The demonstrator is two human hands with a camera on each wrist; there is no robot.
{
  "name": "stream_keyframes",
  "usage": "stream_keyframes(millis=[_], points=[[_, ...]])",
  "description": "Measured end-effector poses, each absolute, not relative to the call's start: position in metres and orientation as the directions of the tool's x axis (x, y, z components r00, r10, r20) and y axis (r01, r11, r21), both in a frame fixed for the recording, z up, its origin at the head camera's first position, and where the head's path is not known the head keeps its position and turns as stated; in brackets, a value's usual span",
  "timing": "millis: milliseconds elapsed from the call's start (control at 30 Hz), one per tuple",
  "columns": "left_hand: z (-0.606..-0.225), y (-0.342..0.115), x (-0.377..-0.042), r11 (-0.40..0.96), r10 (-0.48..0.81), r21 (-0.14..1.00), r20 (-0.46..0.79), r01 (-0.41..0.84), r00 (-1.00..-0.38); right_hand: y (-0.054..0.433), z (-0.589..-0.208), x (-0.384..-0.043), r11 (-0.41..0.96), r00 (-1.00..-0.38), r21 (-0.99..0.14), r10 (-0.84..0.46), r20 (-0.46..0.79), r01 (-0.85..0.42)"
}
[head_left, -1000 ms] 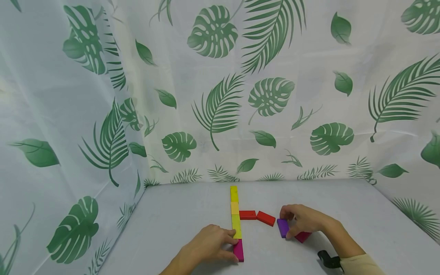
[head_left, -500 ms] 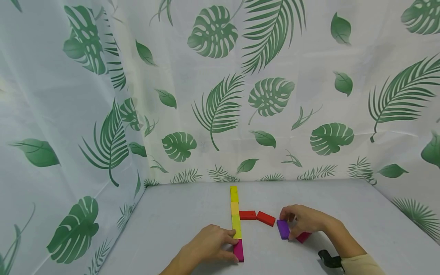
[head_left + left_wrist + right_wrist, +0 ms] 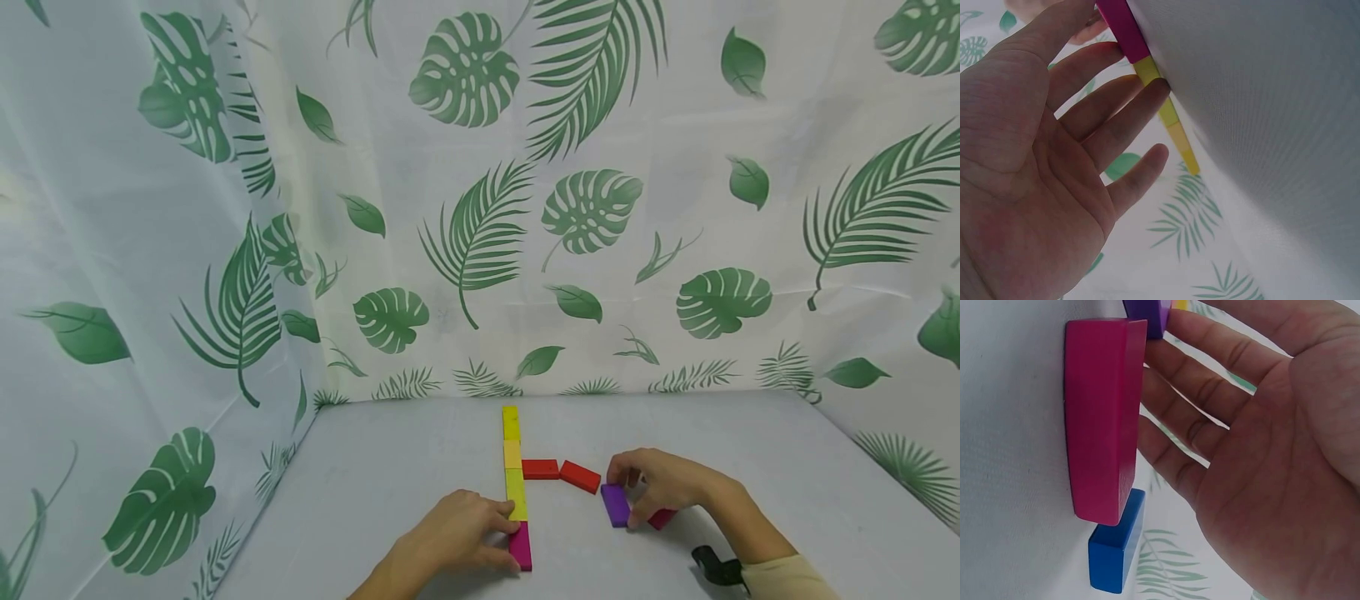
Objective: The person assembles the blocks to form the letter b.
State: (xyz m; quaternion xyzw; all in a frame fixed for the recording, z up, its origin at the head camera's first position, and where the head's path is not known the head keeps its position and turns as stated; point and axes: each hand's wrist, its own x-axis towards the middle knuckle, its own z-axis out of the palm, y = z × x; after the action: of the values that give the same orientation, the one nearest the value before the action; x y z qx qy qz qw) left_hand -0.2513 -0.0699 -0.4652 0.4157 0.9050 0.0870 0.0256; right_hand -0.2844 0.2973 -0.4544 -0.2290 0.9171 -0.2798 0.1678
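Note:
In the head view, my right hand (image 3: 660, 485) pinches a purple block (image 3: 615, 506) at its ends, between the thumb and a finger. A magenta block (image 3: 1100, 419) lies beneath that hand, mostly covered in the head view. My left hand (image 3: 467, 532) rests along the left side of a straight row, its fingertips at a yellow block (image 3: 515, 492) and its thumb beside the magenta end block (image 3: 521, 547). Its fingers are spread and fairly straight in the left wrist view. Two red blocks branch right from the row: one straight (image 3: 540, 469), one slanted (image 3: 581, 477).
A blue block (image 3: 1113, 550) lies beyond the magenta one in the right wrist view. A black strap-like device (image 3: 717, 568) sits at the right wrist, by the sleeve. Leaf-printed curtains (image 3: 480, 250) stand behind and beside the pale tabletop (image 3: 390, 450).
My right hand has shifted the purple block slightly left and nearer the front. The left hand, the row and the red blocks have stayed put.

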Motion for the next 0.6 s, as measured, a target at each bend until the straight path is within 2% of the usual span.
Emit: stream_keyframes(millis=[233, 600], points=[[-0.4634, -0.0688, -0.2521, 0.661, 0.738, 0.21, -0.008, 0.721, -0.674, 0.2951, -0.4523, -0.2835, 0.73, -0.826, -0.588, -0.535, -0.175, -0.349], [-0.4643, -0.0683, -0.2523, 0.652, 0.746, 0.202, -0.002, 0.731, -0.666, 0.2931, -0.4528, -0.282, 0.727, -0.822, -0.6, -0.536, -0.193, -0.333]])
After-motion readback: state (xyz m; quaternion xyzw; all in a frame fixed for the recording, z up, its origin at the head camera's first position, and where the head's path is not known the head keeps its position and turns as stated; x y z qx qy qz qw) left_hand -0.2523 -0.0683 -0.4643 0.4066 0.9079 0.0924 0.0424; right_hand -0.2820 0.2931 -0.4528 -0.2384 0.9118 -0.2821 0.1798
